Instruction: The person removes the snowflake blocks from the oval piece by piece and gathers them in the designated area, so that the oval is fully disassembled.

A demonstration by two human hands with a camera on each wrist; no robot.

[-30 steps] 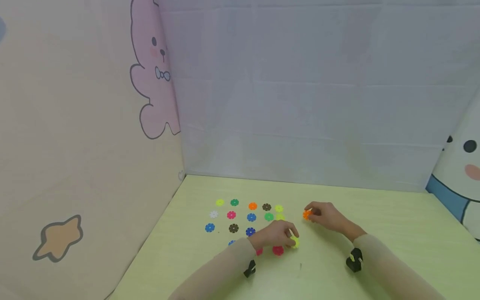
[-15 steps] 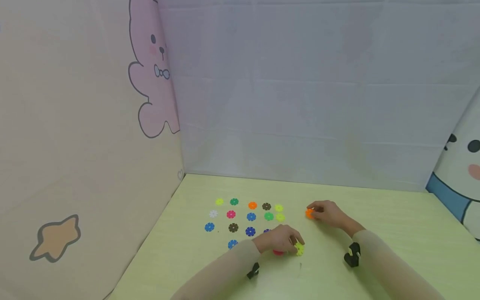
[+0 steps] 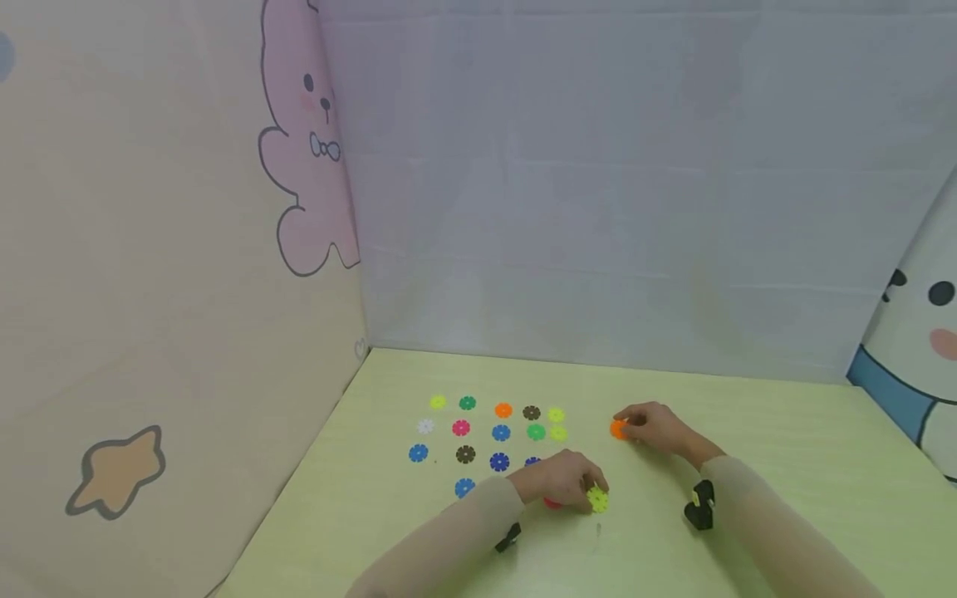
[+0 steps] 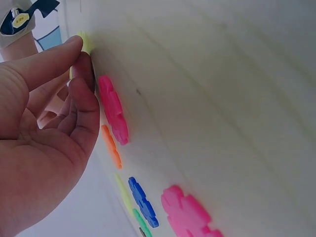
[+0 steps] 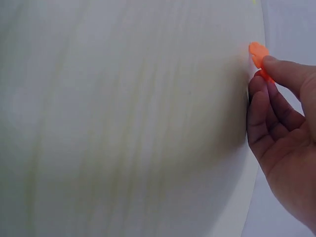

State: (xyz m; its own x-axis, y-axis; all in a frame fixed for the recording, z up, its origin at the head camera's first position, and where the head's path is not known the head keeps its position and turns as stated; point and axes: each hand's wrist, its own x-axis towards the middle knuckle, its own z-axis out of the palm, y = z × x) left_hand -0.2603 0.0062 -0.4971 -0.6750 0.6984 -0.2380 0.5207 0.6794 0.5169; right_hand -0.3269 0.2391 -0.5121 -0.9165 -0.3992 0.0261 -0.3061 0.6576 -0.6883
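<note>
My left hand (image 3: 562, 480) pinches a yellow snowflake disc (image 3: 598, 500) close over the table at the front of the group. In the left wrist view, only an edge of this yellow disc (image 4: 87, 42) shows past the thumb. To the right and farther back, my right hand (image 3: 655, 427) holds an orange snowflake disc (image 3: 618, 428) between thumb and fingers. The right wrist view shows that orange disc (image 5: 258, 54) tilted near the tabletop, its lower part covered by the thumb. A pink disc (image 4: 113, 109) lies just under my left hand.
Several notched discs lie in loose rows on the pale table (image 3: 785, 465), among them a white one (image 3: 425, 426), a brown one (image 3: 466, 454) and a dark blue one (image 3: 499, 462). A grey curtain (image 3: 613, 199) borders the back, a printed cloth (image 3: 187, 332) the left.
My left hand has moved slightly right and toward the front with the yellow disc. My right hand has shifted a little to the right with the orange disc.
</note>
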